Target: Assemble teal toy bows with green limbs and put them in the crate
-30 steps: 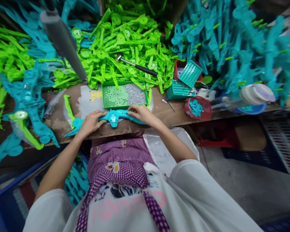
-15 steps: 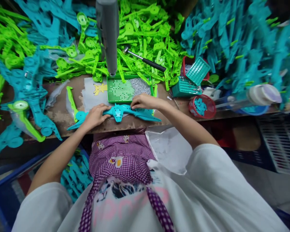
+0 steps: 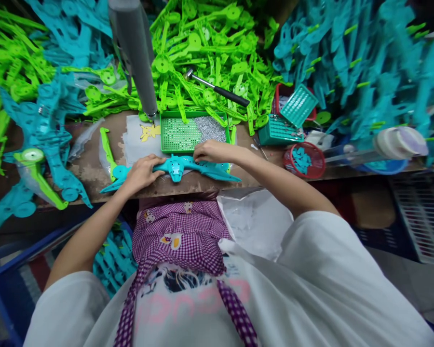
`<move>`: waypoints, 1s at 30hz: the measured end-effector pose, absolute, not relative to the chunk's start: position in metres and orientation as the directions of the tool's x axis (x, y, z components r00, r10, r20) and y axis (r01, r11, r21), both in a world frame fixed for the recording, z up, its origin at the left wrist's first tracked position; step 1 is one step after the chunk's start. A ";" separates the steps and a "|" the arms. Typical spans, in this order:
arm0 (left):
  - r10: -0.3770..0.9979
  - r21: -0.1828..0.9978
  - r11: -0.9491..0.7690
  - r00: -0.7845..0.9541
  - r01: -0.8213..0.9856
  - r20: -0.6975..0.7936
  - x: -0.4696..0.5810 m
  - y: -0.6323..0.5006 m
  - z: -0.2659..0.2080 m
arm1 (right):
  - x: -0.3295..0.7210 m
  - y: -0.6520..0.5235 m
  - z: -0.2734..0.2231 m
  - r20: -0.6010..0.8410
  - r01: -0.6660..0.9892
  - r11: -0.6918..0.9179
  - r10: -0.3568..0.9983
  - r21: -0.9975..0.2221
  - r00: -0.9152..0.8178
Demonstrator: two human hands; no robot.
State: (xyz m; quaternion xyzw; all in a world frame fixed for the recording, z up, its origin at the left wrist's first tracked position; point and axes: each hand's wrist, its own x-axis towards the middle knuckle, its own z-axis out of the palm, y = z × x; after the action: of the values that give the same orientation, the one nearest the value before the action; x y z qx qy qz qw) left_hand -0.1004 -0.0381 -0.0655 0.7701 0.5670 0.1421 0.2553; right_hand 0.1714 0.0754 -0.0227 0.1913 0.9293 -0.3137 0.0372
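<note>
A long turquoise plastic part (image 3: 176,168) with wing-like ends lies across the front of the workbench. My left hand (image 3: 144,172) is wrapped over its left half, thumb pressed along the middle. Over the right half, my right hand (image 3: 208,151) pinches with fingertips down at the part's upper surface; whatever is between them is too small to make out. Just behind stands a green tray (image 3: 181,135) with small silvery screws heaped at its right. The grey hanging screwdriver (image 3: 137,62) points down left of the tray.
Lime-green plastic parts (image 3: 210,48) pile up behind, with a hammer (image 3: 219,89) on them. Turquoise parts heap at the left (image 3: 47,125) and the right (image 3: 347,62). A red basket (image 3: 313,168) of small turquoise pieces and a teal basket (image 3: 275,132) stand at the right.
The hanging screwdriver has swung to the left and now tilts. My right hand has shifted very slightly left along the turquoise part; my left hand keeps its place.
</note>
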 end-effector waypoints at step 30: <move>0.948 0.574 -0.206 0.307 0.793 -0.085 -0.098 -0.039 -0.059 | 0.179 0.078 -0.029 -0.196 0.303 0.666 0.232 -0.682 -0.953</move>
State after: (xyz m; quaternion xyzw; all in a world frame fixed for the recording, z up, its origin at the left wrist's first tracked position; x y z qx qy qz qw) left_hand -0.0982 -0.0385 -0.0587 0.7629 0.5704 0.1446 0.2678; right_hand 0.1789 0.0782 -0.0291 0.1468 0.9115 -0.3814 0.0463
